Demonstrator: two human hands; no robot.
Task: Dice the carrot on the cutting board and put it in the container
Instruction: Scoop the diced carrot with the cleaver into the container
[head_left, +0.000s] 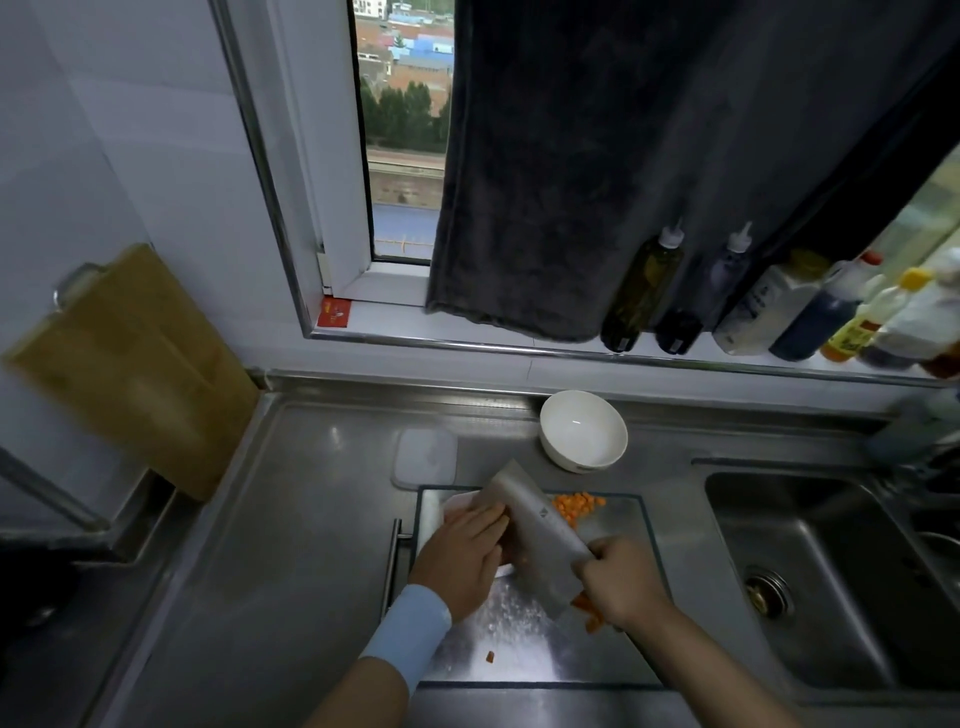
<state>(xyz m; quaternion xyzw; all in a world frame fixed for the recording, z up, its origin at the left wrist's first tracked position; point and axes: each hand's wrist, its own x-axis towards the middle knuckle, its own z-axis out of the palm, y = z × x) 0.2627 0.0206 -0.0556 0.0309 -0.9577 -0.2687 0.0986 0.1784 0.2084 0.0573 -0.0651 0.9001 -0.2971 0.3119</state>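
Observation:
A steel cutting board (613, 644) lies on the counter. My right hand (621, 582) grips the handle of a wide cleaver (530, 525), whose blade is tilted over the board's far left part. My left hand (462, 556) lies with straight fingers against the blade's left face, above a white container (457, 505) that is mostly hidden under the hand and blade. A pile of diced carrot (576, 506) sits at the board's far side. More carrot pieces (592, 616) lie beside my right wrist, and one piece (489, 657) lies alone near the front.
A white bowl (583, 431) stands behind the board, and a translucent lid (426, 457) lies to its left. The sink (810, 571) is on the right. A wooden board (135, 364) leans on the left wall. Several bottles (753, 306) line the windowsill.

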